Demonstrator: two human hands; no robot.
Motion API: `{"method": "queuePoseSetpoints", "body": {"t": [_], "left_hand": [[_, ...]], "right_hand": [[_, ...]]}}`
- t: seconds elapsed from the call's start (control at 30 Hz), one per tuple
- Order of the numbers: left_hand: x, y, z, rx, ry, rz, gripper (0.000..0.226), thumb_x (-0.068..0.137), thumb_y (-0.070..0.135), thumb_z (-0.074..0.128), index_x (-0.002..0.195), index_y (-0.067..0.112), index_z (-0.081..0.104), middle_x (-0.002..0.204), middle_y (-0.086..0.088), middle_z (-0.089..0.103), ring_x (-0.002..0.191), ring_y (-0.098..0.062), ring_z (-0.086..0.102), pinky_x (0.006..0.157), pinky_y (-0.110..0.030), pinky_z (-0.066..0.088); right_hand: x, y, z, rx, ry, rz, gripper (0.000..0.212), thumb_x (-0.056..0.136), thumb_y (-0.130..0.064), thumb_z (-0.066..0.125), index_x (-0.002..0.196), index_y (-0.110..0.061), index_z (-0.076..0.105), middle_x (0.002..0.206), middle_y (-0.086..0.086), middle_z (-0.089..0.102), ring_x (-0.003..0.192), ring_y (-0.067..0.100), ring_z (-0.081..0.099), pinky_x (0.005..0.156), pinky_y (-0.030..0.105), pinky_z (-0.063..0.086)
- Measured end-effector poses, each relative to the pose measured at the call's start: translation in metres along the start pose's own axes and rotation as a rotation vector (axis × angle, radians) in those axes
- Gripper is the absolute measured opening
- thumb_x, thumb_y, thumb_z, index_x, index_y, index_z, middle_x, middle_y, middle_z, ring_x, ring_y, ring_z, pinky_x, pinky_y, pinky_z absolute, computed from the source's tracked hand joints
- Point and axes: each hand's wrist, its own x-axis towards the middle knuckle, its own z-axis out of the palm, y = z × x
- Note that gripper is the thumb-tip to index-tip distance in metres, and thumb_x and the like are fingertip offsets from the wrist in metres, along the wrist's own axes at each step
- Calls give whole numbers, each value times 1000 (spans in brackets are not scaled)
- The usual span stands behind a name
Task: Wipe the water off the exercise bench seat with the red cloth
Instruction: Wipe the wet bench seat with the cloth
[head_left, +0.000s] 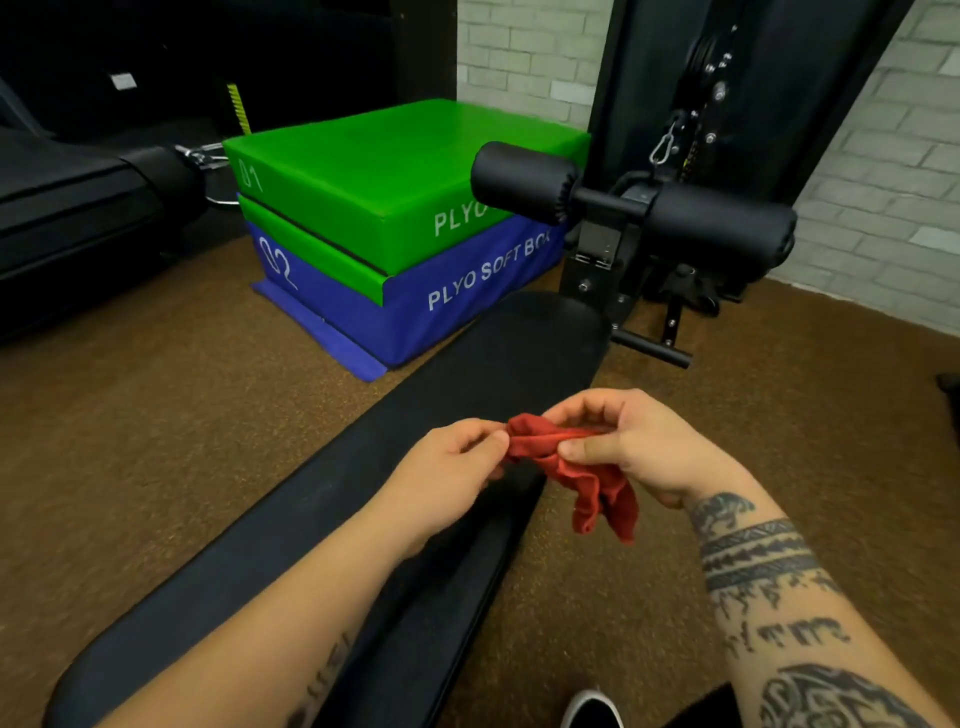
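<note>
I've got both hands on the red cloth (574, 470), held just above the black exercise bench seat (322, 519), near its right edge. My left hand (452, 457) pinches one bunched end with thumb and fingertips; my right hand (623, 441) is clamped on the other side, thumb on top. The cloth is crumpled and wrinkled, with a loose tail hanging below the right hand. I can't tell if the seat is wet. Green and blue plyo boxes (395, 218) sit behind.
</note>
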Motion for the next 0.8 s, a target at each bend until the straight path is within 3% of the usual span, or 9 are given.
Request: {"method": "queuePoseSetpoints", "body": {"t": [0.1,0.27,0.47,0.6,0.7,0.8], "left_hand": [[12,13,19,-306,-44,-120,22,99,29,56,119,23,64,110,-3,74,99,-21,73,90,-42,58],[27,28,22,-642,104,-113,10,94,22,64,101,15,64,97,-11,74,87,-27,72,83,-47,59],[34,35,6,-654,12,-140,36,91,26,65,125,16,59,110,-7,74,94,-25,71,84,-44,54],[34,42,-7,-609,63,-108,25,90,16,64,115,17,64,113,-10,72,112,-32,66,99,-58,48],[31,49,-14,-529,-3,-13,26,94,6,58,119,10,66,110,-14,72,101,-25,67,96,-48,53],[31,55,-20,-376,18,68,19,98,7,53,109,9,69,97,-9,72,92,-20,66,97,-41,49]], "right_hand": [[9,2,6,143,83,-52,28,81,4,73,108,-4,68,99,12,75,87,21,72,76,28,60],[24,3,6,139,147,-66,33,73,-22,80,103,-13,71,96,9,75,84,19,71,74,32,58],[25,1,-3,48,191,-77,34,66,-36,79,89,-11,73,76,2,73,65,8,64,58,21,49],[24,-4,-10,284,366,-255,16,69,-29,76,73,-16,68,65,-5,65,57,4,58,54,17,46],[22,-9,-9,483,338,-309,20,72,-39,77,73,-23,65,65,-6,59,56,4,52,50,17,44],[24,-11,-4,304,422,-344,19,87,-44,65,79,-27,62,63,-8,52,55,8,45,51,21,38]]}}
